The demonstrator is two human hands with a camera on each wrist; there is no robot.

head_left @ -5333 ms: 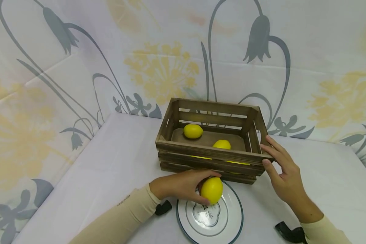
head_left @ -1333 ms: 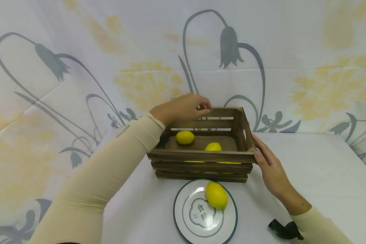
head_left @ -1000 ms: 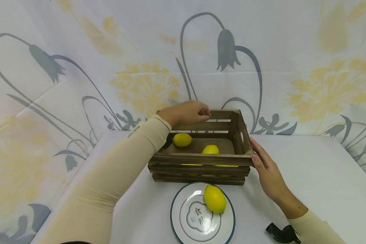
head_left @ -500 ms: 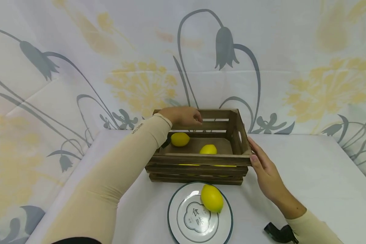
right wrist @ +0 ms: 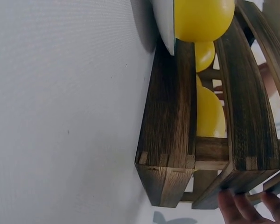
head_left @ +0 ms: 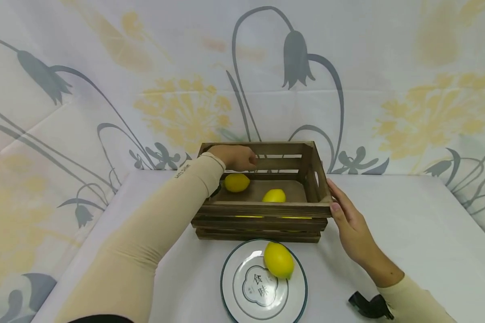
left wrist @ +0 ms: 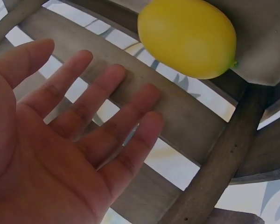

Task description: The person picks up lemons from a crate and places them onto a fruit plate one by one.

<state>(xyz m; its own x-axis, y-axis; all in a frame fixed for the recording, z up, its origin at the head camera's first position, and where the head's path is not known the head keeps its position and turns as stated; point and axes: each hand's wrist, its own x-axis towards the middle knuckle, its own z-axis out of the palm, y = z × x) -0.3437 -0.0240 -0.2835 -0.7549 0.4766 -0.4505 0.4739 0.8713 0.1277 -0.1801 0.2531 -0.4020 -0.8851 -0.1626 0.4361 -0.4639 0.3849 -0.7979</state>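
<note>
A: How is the rear lemon [head_left: 236, 183] oriented?
B: Within the crate [head_left: 262, 210], near the left hand [head_left: 236, 158], it is laid with its long axis side to side; in the left wrist view its green tip is directed lower right.
A: And the fingers [left wrist: 91, 99]?
B: The left are held apart; those of the right hand [head_left: 353, 229] are set against the crate's end.

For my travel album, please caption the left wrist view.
A left hand, fingers spread, near a lemon in a slatted wooden crate.
</note>
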